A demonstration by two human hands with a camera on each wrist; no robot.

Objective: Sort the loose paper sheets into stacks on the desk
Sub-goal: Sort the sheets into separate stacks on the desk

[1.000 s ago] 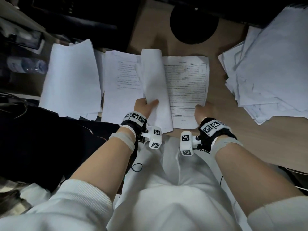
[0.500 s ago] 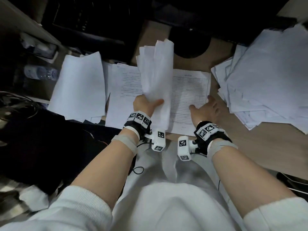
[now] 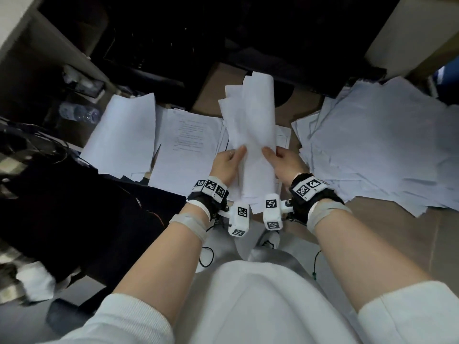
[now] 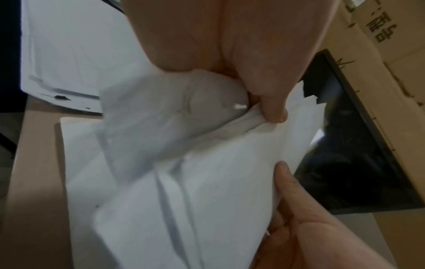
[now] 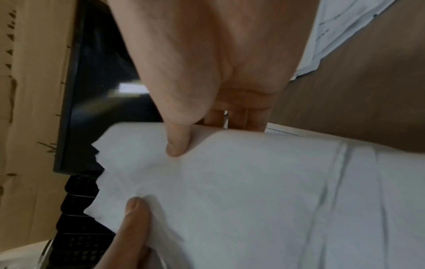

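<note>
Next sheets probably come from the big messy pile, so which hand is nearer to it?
Right. The right hand grips the held bundle just beside the messy pile; the left hand grips the bundle's far side.

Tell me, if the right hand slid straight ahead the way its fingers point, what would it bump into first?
The right hand grips the curled bundle of white paper sheets and points away from the body. Past the bundle, the first thing is probably the black round monitor base on the brown wooden desk, though depth is unclear.

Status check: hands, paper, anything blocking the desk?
Left hand and right hand both grip the bundle of sheets, raised over the desk. Sorted stacks left, loose pile right. No obstruction seen.
</note>
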